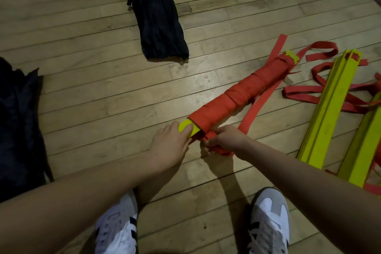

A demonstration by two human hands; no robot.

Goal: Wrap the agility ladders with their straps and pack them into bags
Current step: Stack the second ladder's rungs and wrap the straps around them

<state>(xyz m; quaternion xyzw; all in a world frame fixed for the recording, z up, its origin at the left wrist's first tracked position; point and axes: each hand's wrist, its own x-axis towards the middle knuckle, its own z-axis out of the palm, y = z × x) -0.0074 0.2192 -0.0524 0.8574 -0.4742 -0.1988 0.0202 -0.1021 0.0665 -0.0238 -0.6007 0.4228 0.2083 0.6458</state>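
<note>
Your left hand (172, 142) grips the yellow end of the one wrapped ladder bundle (237, 95), thumb laid across the plastic, while your right hand (223, 140) is curled round the loose red strap (218, 149) just beside that end. The bundle lies on the wooden floor (103, 93), slanting away to your right, its far yellow tip peeking out of the wrap. Two unwrapped stacks of yellow rungs (327, 107) lie to the right among tangled red webbing; the nearer stack is cut off by the frame edge. Two dark bags show: one long bag (156, 16) ahead, its top cropped, and another bag (18, 119) at left, only partly visible. Two white shoes (268, 225) sit below.
</note>
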